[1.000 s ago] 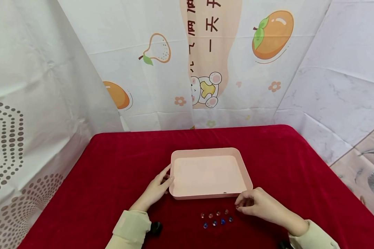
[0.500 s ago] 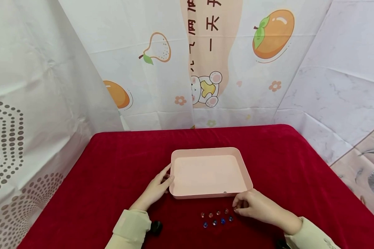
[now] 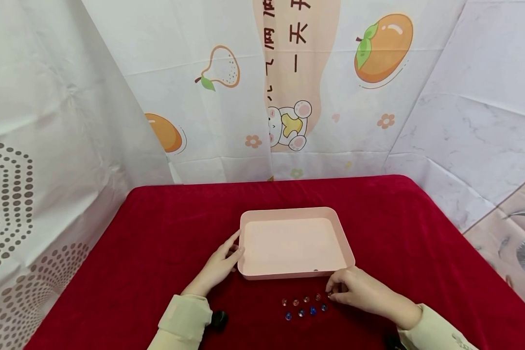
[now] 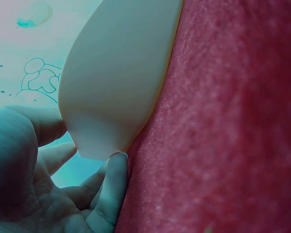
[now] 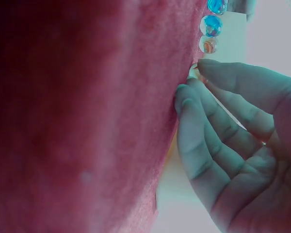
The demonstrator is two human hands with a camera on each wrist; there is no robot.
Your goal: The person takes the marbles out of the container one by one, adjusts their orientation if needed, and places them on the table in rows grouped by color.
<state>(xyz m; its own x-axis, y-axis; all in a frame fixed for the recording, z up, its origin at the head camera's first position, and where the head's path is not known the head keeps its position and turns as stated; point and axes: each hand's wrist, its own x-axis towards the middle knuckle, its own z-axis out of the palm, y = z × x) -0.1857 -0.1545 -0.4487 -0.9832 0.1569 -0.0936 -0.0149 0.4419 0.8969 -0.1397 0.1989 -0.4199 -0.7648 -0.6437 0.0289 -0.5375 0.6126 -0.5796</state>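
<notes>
My right hand [image 3: 362, 292] pinches a clear glass marble with an orange swirl [image 5: 193, 71] between thumb and fingertips, low at the cloth by the tray's near right corner. It sits at the right end of a row of orange-tinted marbles [image 3: 306, 299]. Just nearer lies a row of blue marbles [image 3: 312, 310]. At the left, my left hand [image 3: 218, 266] touches the short side of the pink tray [image 3: 297, 276] with thumb and fingers against its outer wall. In the left wrist view a fingertip [image 4: 118, 162] meets the tray's lower edge beside the cloth.
A red cloth [image 3: 179, 228] covers the table. The shallow tray stands between the hands, behind the marbles, with a small dark spot [image 3: 316, 270] at its near edge. Printed curtains [image 3: 236, 112] hang behind and at both sides.
My right hand has moved slightly left and settled with the marble beside the orange-tinted row. The left hand, tray and other marbles have stayed in place.
</notes>
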